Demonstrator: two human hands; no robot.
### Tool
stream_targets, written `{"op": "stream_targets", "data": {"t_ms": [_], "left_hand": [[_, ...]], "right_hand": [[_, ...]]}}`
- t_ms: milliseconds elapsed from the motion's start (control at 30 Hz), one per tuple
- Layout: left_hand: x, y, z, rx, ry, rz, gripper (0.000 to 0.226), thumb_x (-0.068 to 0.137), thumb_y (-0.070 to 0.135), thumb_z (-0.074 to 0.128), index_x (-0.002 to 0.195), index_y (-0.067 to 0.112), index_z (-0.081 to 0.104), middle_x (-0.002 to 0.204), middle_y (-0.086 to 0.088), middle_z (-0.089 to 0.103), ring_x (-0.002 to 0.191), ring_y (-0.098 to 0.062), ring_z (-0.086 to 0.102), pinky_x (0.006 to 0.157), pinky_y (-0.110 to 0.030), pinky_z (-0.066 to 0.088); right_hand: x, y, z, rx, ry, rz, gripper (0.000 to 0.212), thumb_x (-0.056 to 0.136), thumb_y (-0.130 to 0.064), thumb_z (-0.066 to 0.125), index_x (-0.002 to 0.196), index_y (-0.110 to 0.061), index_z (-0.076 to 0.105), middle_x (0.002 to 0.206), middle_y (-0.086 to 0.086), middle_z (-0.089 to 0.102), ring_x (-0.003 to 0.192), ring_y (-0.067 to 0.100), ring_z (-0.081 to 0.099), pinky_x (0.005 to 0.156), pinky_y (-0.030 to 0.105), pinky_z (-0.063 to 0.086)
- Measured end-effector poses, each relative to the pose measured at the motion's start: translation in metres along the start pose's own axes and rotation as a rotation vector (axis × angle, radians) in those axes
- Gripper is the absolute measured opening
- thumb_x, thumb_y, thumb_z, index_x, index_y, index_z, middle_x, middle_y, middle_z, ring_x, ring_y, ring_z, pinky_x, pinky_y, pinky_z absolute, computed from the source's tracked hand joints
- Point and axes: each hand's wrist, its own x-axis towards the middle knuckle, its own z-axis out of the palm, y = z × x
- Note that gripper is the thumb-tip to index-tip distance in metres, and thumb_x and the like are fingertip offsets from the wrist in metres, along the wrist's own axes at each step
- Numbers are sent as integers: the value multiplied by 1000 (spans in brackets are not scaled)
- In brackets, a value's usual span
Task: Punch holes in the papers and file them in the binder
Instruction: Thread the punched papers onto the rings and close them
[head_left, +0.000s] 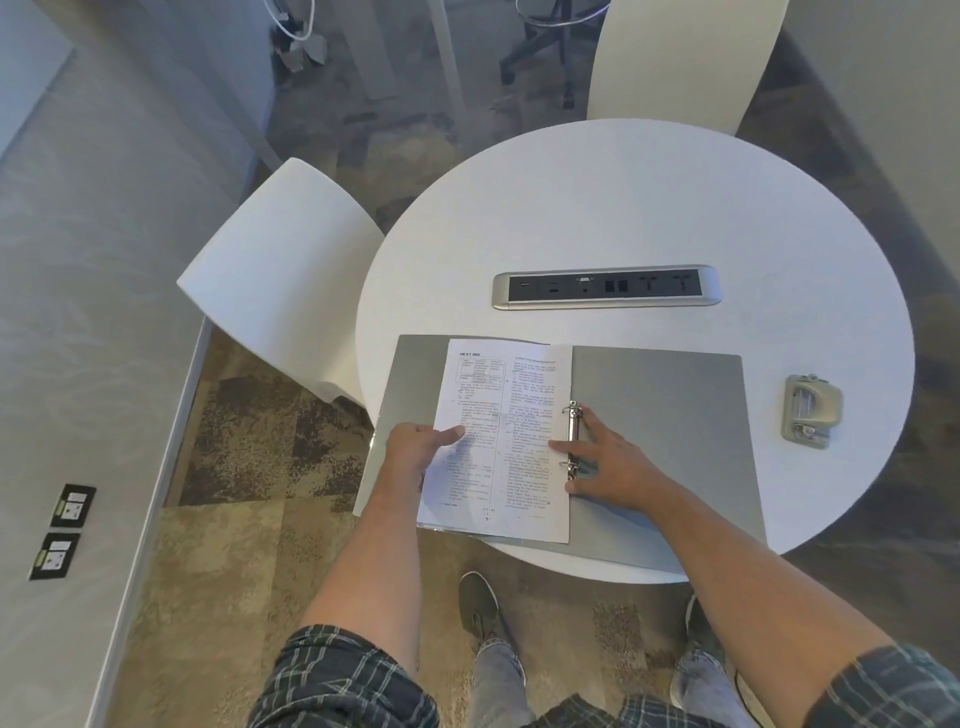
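An open grey binder (670, 415) lies flat at the near edge of the round white table (623, 208). Printed papers (498, 395) rest on its left half, their right edge at the metal rings (573, 441). My left hand (421, 447) grips the papers' left edge, thumb on top. My right hand (608, 462) lies spread across the rings, fingertips pressing the papers' right margin. A grey hole punch (810, 410) sits on the table to the right of the binder, apart from both hands.
A silver power and data strip (605, 288) is set into the table behind the binder. A white chair (280, 270) stands to the left and another (680, 62) at the far side. My feet (483, 608) are on patterned carpet below the table edge.
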Motion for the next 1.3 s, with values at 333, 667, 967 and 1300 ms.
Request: {"op": "stream_targets", "data": {"t_ms": [333,667,967,1300], "left_hand": [[0,-6,3,44,29,81,62,66,31,96,63,15,36,68,0,31,56,-19,32,64,-28,28],[-9,2,-1,2,-36,37,43,75,32,91,94,2,65,86,-1,67,77,-18,61,81,-38,50],[-52,35,9,-94,-471,280,36,74,17,81,108,8,75,107,-6,79,91,-20,75,81,-29,58],[-86,38,79,52,-796,369,30,85,40,69,103,16,75,121,7,70,126,-13,56,111,-42,37]], "right_hand": [[-2,-1,0,21,4,-5,66,84,-42,74,146,-44,52,170,-17,-9,146,19,36,117,32,32],[-4,1,1,45,-5,-12,68,84,-47,74,147,-44,50,170,-17,-10,150,18,30,121,33,27],[-10,2,-2,777,112,16,48,83,-19,85,127,-32,72,161,-18,26,145,-1,30,113,21,25],[-36,18,-15,1325,302,79,60,93,-60,49,102,-8,78,100,11,79,88,23,74,82,41,48]]}}
